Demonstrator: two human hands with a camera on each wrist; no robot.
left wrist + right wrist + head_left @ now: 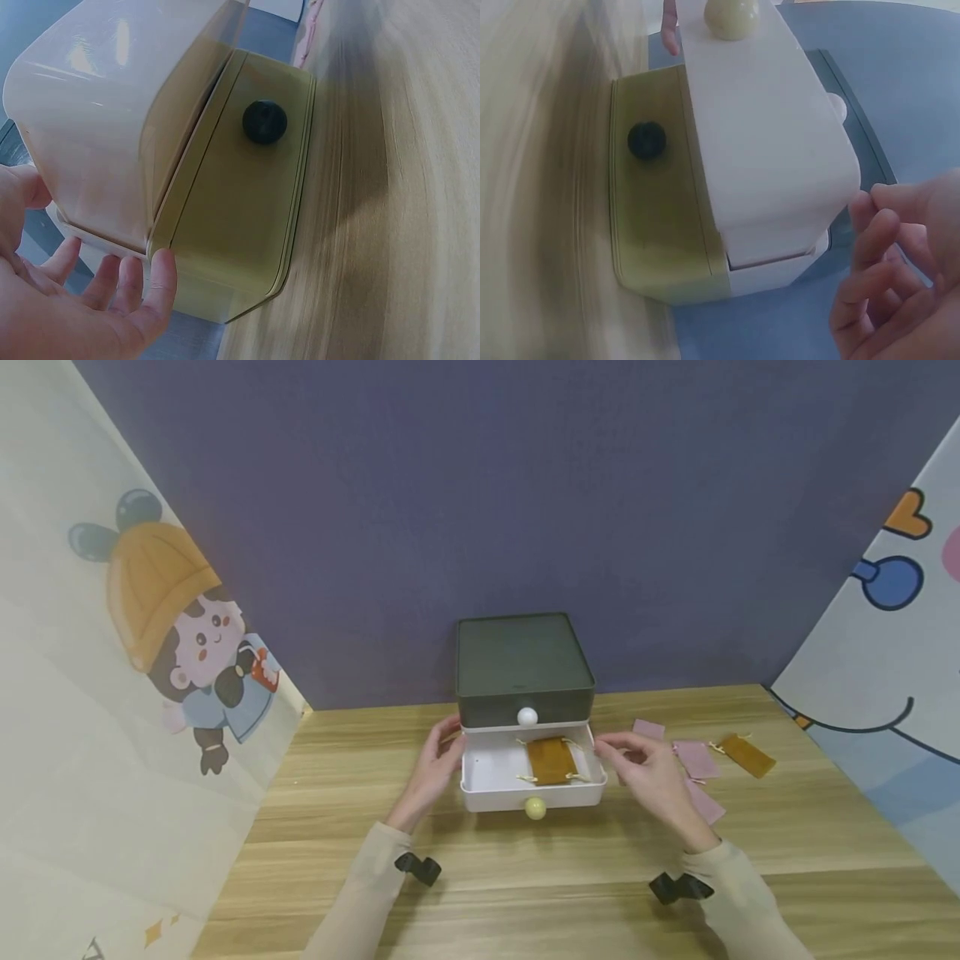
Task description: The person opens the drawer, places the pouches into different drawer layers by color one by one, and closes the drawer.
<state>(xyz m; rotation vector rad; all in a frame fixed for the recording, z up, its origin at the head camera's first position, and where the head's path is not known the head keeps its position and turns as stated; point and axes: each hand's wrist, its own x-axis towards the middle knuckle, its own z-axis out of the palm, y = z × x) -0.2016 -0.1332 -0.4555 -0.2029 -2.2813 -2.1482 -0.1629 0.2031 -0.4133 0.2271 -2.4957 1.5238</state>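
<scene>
A small drawer unit has a dark grey-green top tier (526,660) with a white knob. Its white drawer (491,799) is pulled out and bears a pale yellow knob (535,808). In it lies a brown drawstring pouch (551,762), maybe two overlapping. The olive-yellow bottom tier (225,180) with a black knob (265,121) is shut. My left hand (437,764) touches the unit's left side, fingers spread along it. Beside the drawer's right front corner is my right hand (651,774), thumb and index fingertips close together; whether they touch the rim I cannot tell.
To the right on the wooden table (540,893) lie several pink pouches (697,760) and a brown pouch (747,756). A dark blue panel (517,510) stands behind the unit. Cartoon-printed walls flank both sides.
</scene>
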